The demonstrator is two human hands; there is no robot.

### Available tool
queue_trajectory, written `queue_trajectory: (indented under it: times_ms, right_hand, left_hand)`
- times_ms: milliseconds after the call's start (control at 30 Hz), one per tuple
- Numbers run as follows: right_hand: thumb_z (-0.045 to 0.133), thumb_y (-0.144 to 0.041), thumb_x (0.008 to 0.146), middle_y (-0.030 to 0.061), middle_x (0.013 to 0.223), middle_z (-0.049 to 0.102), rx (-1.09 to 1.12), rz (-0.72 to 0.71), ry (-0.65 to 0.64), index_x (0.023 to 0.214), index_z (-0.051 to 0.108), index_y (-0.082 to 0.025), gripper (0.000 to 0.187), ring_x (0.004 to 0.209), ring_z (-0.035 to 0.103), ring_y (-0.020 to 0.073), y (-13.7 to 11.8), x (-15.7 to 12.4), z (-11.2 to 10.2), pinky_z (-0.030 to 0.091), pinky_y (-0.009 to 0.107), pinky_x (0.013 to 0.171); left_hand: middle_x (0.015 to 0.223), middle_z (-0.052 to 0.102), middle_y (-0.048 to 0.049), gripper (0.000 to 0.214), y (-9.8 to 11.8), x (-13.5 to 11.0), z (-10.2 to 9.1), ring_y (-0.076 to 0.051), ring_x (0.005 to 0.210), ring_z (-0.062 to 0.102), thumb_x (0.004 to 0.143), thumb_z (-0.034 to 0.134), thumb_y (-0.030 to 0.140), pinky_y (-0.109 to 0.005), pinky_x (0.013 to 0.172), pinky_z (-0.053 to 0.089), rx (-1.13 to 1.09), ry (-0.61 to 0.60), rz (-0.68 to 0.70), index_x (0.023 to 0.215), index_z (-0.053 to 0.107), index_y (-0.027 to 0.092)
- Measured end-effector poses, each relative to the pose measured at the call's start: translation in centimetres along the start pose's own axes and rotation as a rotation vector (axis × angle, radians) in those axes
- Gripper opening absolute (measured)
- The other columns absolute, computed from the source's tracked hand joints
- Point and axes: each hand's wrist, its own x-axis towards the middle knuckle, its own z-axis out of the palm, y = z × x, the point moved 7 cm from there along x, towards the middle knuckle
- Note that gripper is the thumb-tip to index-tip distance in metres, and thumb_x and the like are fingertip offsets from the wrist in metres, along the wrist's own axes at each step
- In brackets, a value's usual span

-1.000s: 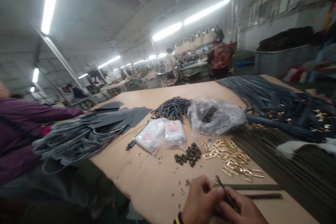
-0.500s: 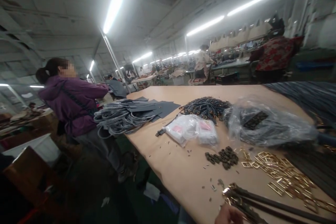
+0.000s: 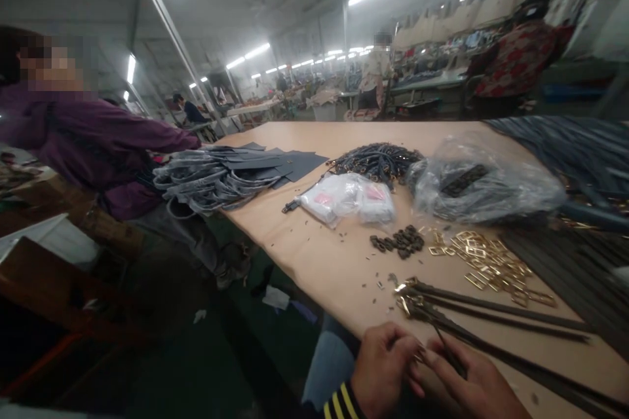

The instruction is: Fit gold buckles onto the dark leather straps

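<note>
My left hand [image 3: 386, 366] is closed in a pinch at the table's near edge, its fingertips against those of my right hand. Whatever lies between the fingertips is too small and blurred to name. My right hand [image 3: 474, 376] is closed around a thin dark strip [image 3: 446, 348], possibly a strap. Just beyond both hands lie dark straps [image 3: 491, 306] with gold buckles [image 3: 407, 301] at their left ends. Gold rectangular rings [image 3: 484, 262] and a small heap of dark loops [image 3: 400, 242] sit farther back.
The paper-covered table [image 3: 295, 255] also bears white plastic packets [image 3: 339, 200], a clear bag [image 3: 496, 190], a pile of dark straps [image 3: 376, 160] and grey pieces with handles [image 3: 216, 177]. A person in purple [image 3: 93, 137] stands left. A brown box [image 3: 44, 288] is at lower left.
My view has tilted down and shifted. Both hands are now in view and together at the near edge; before, only part of one hand showed beside the straps. The person in purple appears farther left.
</note>
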Motion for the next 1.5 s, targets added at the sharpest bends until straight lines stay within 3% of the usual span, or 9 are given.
queue_trajectory:
  times_ms: [133, 267, 367, 567, 733, 833, 1100, 1367, 1500]
  right_hand:
    - [0.038, -0.051, 0.074, 0.0040, 0.068, 0.053, 0.015, -0.068, -0.006, 0.071, 0.050, -0.014, 0.040, 0.067, 0.048, 0.0163, -1.9, -0.6, 0.1, 0.038, 0.028, 0.061]
    - [0.038, -0.054, 0.077, -0.0002, 0.062, 0.044, 0.164, -0.037, -0.051, 0.070, 0.045, -0.015, 0.040, 0.059, 0.041, 0.0120, -1.4, -0.9, 0.6, 0.034, 0.025, 0.055]
    - [0.030, -0.054, 0.080, 0.0004, 0.062, 0.044, 0.194, -0.001, 0.000, 0.069, 0.042, -0.018, 0.040, 0.059, 0.043, 0.0133, -0.1, -1.2, -0.1, 0.036, 0.026, 0.056]
    - [0.032, -0.047, 0.080, 0.0023, 0.066, 0.047, -0.055, -0.016, -0.023, 0.069, 0.044, -0.017, 0.034, 0.065, 0.045, 0.0161, 1.3, -1.8, -1.1, 0.035, 0.030, 0.062]
    - [0.043, -0.053, 0.073, 0.0057, 0.079, 0.055, 0.113, 0.017, -0.052, 0.084, 0.050, -0.013, 0.043, 0.075, 0.049, 0.0187, -0.2, -2.0, -0.3, 0.038, 0.030, 0.067]
    - [0.046, -0.052, 0.072, 0.0043, 0.073, 0.055, 0.221, 0.008, -0.050, 0.077, 0.051, -0.013, 0.040, 0.072, 0.048, 0.0171, -1.3, -1.7, 0.7, 0.038, 0.028, 0.066]
    - [0.043, -0.055, 0.072, 0.0031, 0.066, 0.052, 0.177, -0.046, -0.057, 0.068, 0.050, -0.014, 0.042, 0.065, 0.047, 0.0160, -0.9, -1.7, 1.5, 0.037, 0.027, 0.060]
    - [0.040, -0.053, 0.077, 0.0026, 0.066, 0.055, 0.166, -0.070, -0.078, 0.071, 0.050, -0.014, 0.041, 0.063, 0.049, 0.0145, -1.3, -1.8, 1.1, 0.037, 0.026, 0.059]
    - [0.038, -0.057, 0.076, 0.0000, 0.059, 0.048, 0.113, -0.025, -0.084, 0.068, 0.045, -0.016, 0.043, 0.056, 0.045, 0.0128, -0.4, -1.8, 1.0, 0.036, 0.026, 0.054]
  left_hand:
    - [0.052, 0.051, 0.0004, 0.041, -0.1, -0.8, -0.5, -0.005, 0.043, 0.046, 0.056, 0.066, 0.043, -0.018, 0.045, 0.039, -0.138, -0.031, -0.068, 0.070, 0.051, 0.007]
    - [0.052, 0.050, 0.0013, 0.042, -0.7, -0.9, -1.2, -0.004, 0.044, 0.045, 0.055, 0.069, 0.041, -0.015, 0.042, 0.039, -0.208, -0.016, -0.096, 0.070, 0.052, 0.007]
    - [0.055, 0.052, 0.0006, 0.041, -0.6, -0.9, -1.5, -0.004, 0.045, 0.046, 0.054, 0.071, 0.039, -0.015, 0.043, 0.040, -0.231, 0.006, -0.095, 0.071, 0.053, 0.006]
    - [0.059, 0.052, 0.0003, 0.037, -0.5, -1.0, -1.9, -0.004, 0.048, 0.047, 0.057, 0.070, 0.034, -0.014, 0.044, 0.042, -0.252, 0.007, -0.092, 0.073, 0.054, 0.006]
    - [0.058, 0.051, 0.0010, 0.034, -0.9, -1.2, -1.5, -0.005, 0.050, 0.048, 0.058, 0.070, 0.030, -0.015, 0.047, 0.043, -0.267, -0.003, -0.101, 0.075, 0.051, 0.007]
    - [0.061, 0.053, -0.0005, 0.031, -1.0, -1.4, -0.8, -0.005, 0.053, 0.049, 0.059, 0.068, 0.027, -0.015, 0.049, 0.043, -0.291, -0.021, -0.095, 0.075, 0.050, 0.007]
    - [0.055, 0.052, -0.0003, 0.024, -0.8, -1.4, -0.1, -0.007, 0.048, 0.049, 0.059, 0.063, 0.024, -0.015, 0.042, 0.037, -0.208, -0.041, -0.025, 0.068, 0.046, 0.009]
    - [0.054, 0.054, -0.0014, 0.034, -1.3, -1.4, -0.6, -0.006, 0.047, 0.050, 0.058, 0.069, 0.032, -0.015, 0.045, 0.041, -0.235, -0.056, -0.109, 0.070, 0.051, 0.006]
    - [0.056, 0.055, -0.0025, 0.038, -1.7, -1.5, -1.0, -0.005, 0.047, 0.051, 0.058, 0.070, 0.034, -0.014, 0.047, 0.043, -0.260, -0.051, -0.135, 0.073, 0.054, 0.004]
